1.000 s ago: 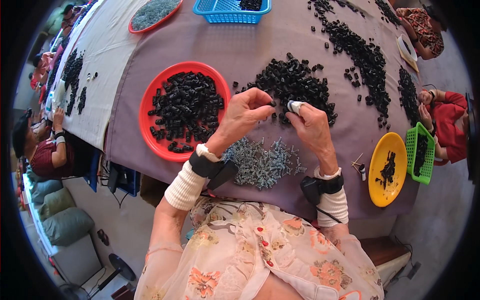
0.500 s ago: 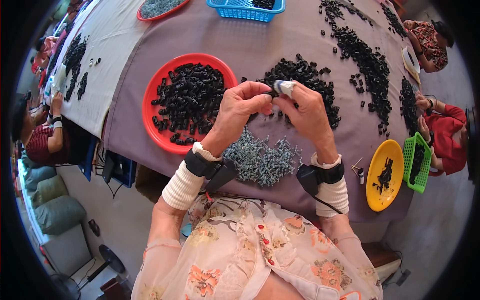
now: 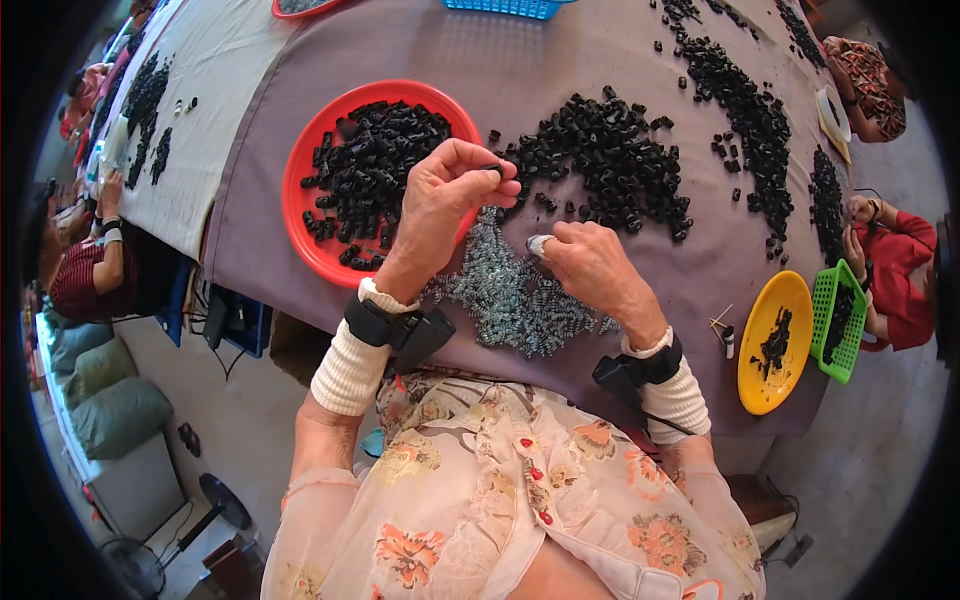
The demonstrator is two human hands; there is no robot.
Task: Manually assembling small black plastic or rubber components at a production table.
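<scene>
Between the thumb and index finger of my left hand (image 3: pixel 445 200) is a small black plastic part (image 3: pixel 492 169); that hand is closed, just right of a red plate (image 3: pixel 298 232) heaped with more such black parts (image 3: pixel 375 165). My right hand (image 3: pixel 595 265) is closed in a pinch at the right side of a pile of small metal springs (image 3: pixel 505 300). White tape (image 3: pixel 538 244) wraps one of its fingers. Whatever lies in that pinch, if anything, is too small to make out. Beyond both hands spreads a loose heap of black parts (image 3: pixel 610 150).
A yellow plate (image 3: pixel 792 345) with black bits and a green basket (image 3: pixel 840 350) stand at the right. Long rows of black parts (image 3: pixel 740 125) run along the far right. A blue basket (image 3: pixel 510 8) sits at the far edge of view. Other people work at both sides.
My hands have come apart. The left, holding the black part, moved slightly left; the right dropped nearer, down to the springs. The view has shifted a little.
</scene>
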